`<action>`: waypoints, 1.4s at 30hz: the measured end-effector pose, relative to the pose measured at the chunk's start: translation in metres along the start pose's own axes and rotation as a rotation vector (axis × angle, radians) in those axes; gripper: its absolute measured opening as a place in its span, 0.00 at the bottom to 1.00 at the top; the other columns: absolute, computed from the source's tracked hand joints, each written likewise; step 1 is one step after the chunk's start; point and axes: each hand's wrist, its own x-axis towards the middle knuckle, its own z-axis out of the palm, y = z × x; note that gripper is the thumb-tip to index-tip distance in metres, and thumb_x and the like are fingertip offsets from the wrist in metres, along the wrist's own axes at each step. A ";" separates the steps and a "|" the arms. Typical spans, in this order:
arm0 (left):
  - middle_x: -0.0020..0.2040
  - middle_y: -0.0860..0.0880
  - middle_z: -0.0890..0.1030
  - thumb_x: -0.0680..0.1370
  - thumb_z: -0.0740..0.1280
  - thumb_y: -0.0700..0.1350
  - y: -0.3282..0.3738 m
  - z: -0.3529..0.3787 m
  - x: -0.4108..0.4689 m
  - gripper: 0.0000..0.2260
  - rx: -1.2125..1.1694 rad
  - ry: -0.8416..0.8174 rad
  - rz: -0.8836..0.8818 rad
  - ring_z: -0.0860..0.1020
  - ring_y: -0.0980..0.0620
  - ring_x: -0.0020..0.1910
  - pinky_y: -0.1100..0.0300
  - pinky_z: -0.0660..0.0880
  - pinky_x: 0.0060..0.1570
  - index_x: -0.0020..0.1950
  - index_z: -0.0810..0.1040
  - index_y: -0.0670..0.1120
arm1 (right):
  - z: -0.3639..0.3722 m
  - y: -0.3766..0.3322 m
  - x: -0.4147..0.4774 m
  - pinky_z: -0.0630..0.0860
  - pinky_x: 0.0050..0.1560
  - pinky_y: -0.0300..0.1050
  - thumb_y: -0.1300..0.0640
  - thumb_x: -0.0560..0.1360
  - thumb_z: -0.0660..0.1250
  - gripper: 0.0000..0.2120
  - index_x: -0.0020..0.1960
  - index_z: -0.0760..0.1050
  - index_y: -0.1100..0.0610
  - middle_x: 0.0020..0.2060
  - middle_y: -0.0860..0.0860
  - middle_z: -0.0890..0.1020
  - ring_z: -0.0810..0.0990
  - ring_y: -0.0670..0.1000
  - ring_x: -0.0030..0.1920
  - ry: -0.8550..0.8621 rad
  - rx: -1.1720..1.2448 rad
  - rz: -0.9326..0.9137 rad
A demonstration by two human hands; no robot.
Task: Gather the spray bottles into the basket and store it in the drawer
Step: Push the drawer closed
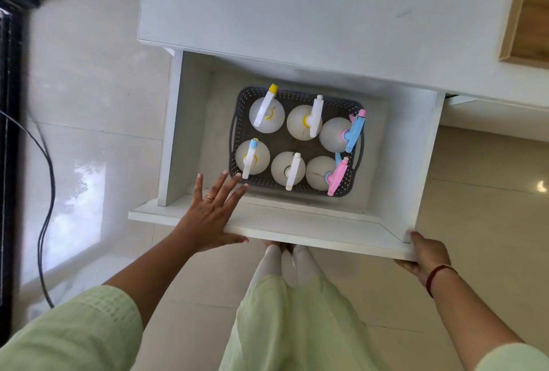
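Our hands meet the open drawer (297,229) at its front panel. We see the left hand (211,210) spread wide, fingers straight and fanned. Its palm lies over the panel's top edge near the left end, and its fingertips reach over the drawer's interior toward the near left corner of the basket (297,94); whether the palm bears on the panel we cannot tell. The right hand (424,255) grips the panel's right corner, with the thumb on top and the fingers curled beneath. The grey perforated basket sits on the drawer floor, nearer the left wall than the right. It holds six spray bottles (300,122), white and round-bodied, standing upright in two rows of three. In each row the left two carry white trigger heads; the far right one carries a blue head and the near right one a pink head. We note a ring (210,197) on the left hand and a dark red band (436,275) on the right wrist. The white counter (297,8) overhangs the drawer's rear, with a wooden frame (528,14) at its right. A black cable (47,192) runs over the glossy tiled floor (89,103) at left.
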 end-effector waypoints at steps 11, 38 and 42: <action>0.79 0.42 0.53 0.66 0.36 0.78 -0.008 -0.016 0.021 0.51 -0.062 0.084 -0.146 0.44 0.41 0.76 0.30 0.45 0.69 0.78 0.54 0.45 | 0.010 -0.049 -0.010 0.77 0.53 0.60 0.60 0.79 0.60 0.17 0.64 0.70 0.67 0.65 0.64 0.73 0.76 0.62 0.53 0.032 0.144 -0.053; 0.79 0.41 0.41 0.77 0.52 0.66 -0.023 -0.104 0.115 0.40 0.011 0.450 -0.376 0.41 0.40 0.78 0.32 0.41 0.71 0.77 0.34 0.49 | 0.032 -0.186 -0.022 0.73 0.64 0.58 0.33 0.76 0.55 0.38 0.74 0.58 0.60 0.65 0.62 0.70 0.74 0.61 0.63 -0.237 0.939 -0.015; 0.79 0.42 0.41 0.79 0.53 0.63 -0.025 -0.122 0.132 0.37 0.006 0.462 -0.402 0.41 0.40 0.78 0.32 0.43 0.71 0.78 0.37 0.48 | 0.040 -0.200 -0.026 0.75 0.61 0.52 0.34 0.75 0.57 0.37 0.69 0.64 0.62 0.56 0.60 0.75 0.77 0.57 0.53 -0.252 0.987 -0.045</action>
